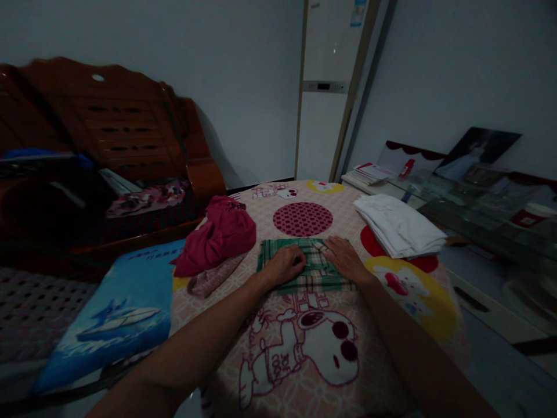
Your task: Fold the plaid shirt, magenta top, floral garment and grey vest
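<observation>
A green plaid garment (319, 281), folded into a flat rectangle, lies on the round table in front of me. My left hand (286, 263) is on its left half, fingers curled in and closed at the cloth; the fingertips are partly hidden. On its right half my right hand (344, 256) rests flat with the fingers stretched out. To the left is a crumpled magenta garment (221, 232), with a dull pink cloth (213, 278) beneath its near edge. A folded white garment (398, 223) sits on the right side of the table.
A pink patterned tablecloth (261, 325) covers the table. At left stand a wooden sofa (117, 122) and a blue boat-printed panel (126, 313). Against the right wall is a glass-topped cabinet (461, 203) carrying papers and a photo. A tall white appliance (324, 130) stands behind.
</observation>
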